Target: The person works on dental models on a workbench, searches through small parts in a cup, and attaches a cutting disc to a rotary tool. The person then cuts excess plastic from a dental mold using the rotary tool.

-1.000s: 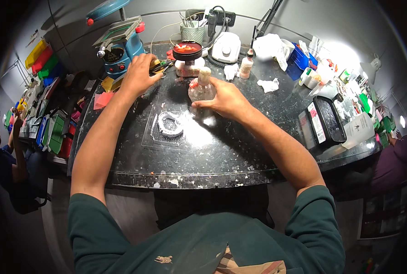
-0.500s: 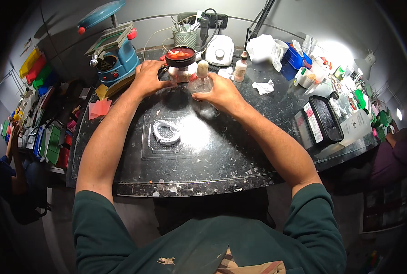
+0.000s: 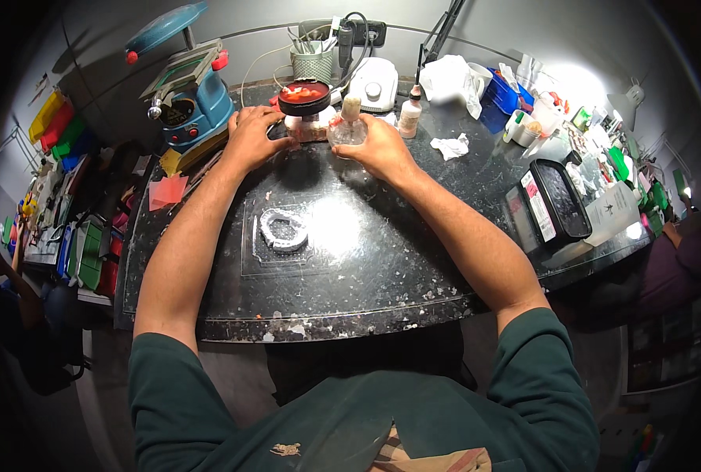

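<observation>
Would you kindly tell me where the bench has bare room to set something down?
The black bench is bare between the pale ring-shaped piece, right forearm and front edge, and between that forearm and the black box. Crowded: the back, around the left hand, red-filled dish and clear bottle, and the right end.

Smooth, glassy bottle (image 3: 343, 134); glossy, scuffed bench top (image 3: 413, 271); crumpled matt tissue (image 3: 450, 147).
</observation>
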`<action>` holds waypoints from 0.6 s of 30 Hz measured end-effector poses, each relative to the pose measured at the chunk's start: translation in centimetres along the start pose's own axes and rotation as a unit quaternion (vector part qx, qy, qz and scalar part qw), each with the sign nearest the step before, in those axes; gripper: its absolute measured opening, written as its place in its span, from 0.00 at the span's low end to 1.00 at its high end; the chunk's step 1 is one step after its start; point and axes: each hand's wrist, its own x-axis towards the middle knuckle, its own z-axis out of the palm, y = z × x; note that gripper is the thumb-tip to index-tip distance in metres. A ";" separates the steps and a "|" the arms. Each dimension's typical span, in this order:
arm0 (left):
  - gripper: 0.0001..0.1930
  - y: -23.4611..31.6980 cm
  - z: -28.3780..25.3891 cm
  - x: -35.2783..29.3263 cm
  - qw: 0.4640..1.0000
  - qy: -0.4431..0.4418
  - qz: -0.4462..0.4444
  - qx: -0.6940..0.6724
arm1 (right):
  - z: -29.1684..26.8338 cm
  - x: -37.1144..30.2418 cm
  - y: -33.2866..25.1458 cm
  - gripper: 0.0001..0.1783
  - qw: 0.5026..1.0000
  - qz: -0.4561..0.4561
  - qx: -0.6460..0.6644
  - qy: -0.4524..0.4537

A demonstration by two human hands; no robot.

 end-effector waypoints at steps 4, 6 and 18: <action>0.32 0.2 -0.3 0.0 1.000 -0.005 -0.006 -0.005 | 0.1 0.2 0.2 0.38 1.000 -0.016 -0.002 0.012; 0.33 0.4 -0.5 -0.2 1.000 -0.024 -0.014 -0.006 | -0.1 0.3 0.0 0.45 1.000 0.000 -0.005 -0.022; 0.30 0.3 -0.1 -0.3 1.000 -0.004 -0.005 -0.005 | 0.2 0.7 0.2 0.41 1.000 0.002 0.009 0.007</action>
